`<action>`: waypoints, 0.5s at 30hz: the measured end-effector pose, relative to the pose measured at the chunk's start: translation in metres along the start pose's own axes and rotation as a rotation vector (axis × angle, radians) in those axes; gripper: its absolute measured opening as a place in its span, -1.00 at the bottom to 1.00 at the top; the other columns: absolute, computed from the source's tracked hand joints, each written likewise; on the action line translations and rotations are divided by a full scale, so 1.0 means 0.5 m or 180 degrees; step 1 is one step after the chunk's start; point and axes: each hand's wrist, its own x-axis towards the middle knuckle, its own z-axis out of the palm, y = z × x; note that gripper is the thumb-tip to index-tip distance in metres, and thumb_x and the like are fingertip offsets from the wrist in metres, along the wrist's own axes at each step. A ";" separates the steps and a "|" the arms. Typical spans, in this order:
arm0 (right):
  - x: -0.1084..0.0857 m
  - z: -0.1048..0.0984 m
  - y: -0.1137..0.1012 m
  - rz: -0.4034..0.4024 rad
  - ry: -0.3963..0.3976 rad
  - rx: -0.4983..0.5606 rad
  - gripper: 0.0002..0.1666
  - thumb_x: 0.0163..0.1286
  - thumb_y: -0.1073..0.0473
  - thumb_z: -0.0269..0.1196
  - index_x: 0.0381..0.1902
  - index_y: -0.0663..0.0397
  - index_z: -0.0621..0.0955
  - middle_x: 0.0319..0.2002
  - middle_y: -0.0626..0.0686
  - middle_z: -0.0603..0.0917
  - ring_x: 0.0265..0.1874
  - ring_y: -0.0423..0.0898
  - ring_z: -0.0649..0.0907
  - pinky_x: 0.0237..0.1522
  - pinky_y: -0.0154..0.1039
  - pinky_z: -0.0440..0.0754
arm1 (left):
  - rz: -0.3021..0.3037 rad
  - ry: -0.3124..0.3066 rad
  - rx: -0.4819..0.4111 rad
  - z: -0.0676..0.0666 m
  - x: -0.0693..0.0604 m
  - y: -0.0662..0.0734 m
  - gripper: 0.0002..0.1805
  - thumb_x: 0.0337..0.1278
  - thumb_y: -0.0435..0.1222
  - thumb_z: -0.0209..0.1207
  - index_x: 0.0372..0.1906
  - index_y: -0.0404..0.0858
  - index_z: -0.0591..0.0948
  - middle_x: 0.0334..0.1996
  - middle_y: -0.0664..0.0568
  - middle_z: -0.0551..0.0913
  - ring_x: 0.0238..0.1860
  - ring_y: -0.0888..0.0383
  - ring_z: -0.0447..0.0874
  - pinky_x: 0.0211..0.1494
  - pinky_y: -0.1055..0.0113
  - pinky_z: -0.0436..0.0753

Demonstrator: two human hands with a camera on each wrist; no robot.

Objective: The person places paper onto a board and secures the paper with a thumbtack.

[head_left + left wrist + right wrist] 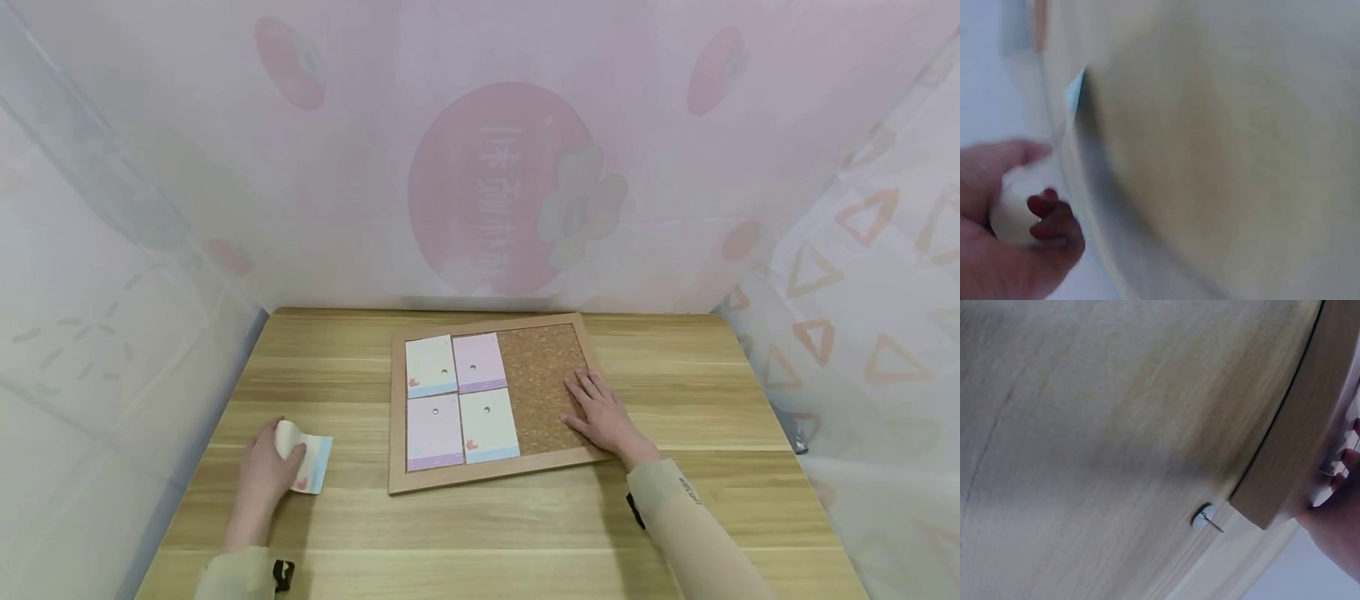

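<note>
At the left of the table, my left hand (262, 473) holds a curled cream note sheet (318, 467) with a blue lower band. Its thumb lies over the paper; the left wrist view is blurred. A wood-framed cork board (536, 367) lies slightly turned at the middle. Two cream sheets (489, 437) and two lilac sheets (435, 437) cover its left part, each with a small round tack (487, 409). My right hand (606, 419) rests on the board's lower right edge, fingers spread on the cork.
A loose thumbtack (1202, 516) lies point outward on the wooden table (480, 550) beside a corner of the board's frame (1300, 425). A patterned curtain (337, 192) closes off the back, with similar sheets at both sides.
</note>
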 end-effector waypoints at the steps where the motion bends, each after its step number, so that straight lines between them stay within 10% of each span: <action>1: 0.000 0.000 0.000 0.0001 0.0003 -0.0001 -0.15 0.45 -0.13 0.21 0.55 0.08 0.22 0.59 0.25 0.06 0.59 0.27 0.04 0.35 0.50 0.22 | -0.0014 -0.0092 -0.0110 -0.003 0.004 0.008 -0.19 0.35 -0.19 0.10 0.53 -0.44 0.05 0.34 -0.59 0.26 0.13 -0.40 0.44 0.03 -0.15 0.57; 7: 0.002 0.003 0.004 0.0001 0.0009 0.0005 -0.14 0.45 -0.14 0.20 0.55 0.07 0.21 0.60 0.24 0.05 0.59 0.27 0.02 0.34 0.51 0.22 | -0.0069 -0.0628 -0.0761 -0.017 0.020 0.070 -0.15 0.49 0.00 -0.13 0.59 -0.37 -0.17 0.44 -0.53 0.19 0.23 -0.32 0.47 0.14 0.05 0.60; 15: 0.001 0.007 0.009 -0.0014 0.0020 -0.0029 -0.14 0.46 -0.14 0.19 0.55 0.08 0.21 0.60 0.24 0.04 0.59 0.26 0.01 0.35 0.51 0.22 | 0.0266 -0.1120 -0.1544 0.003 0.038 0.143 -0.29 0.47 -0.29 -0.25 0.60 -0.30 -0.17 0.50 -0.43 0.08 0.35 -0.23 0.28 0.31 0.08 0.47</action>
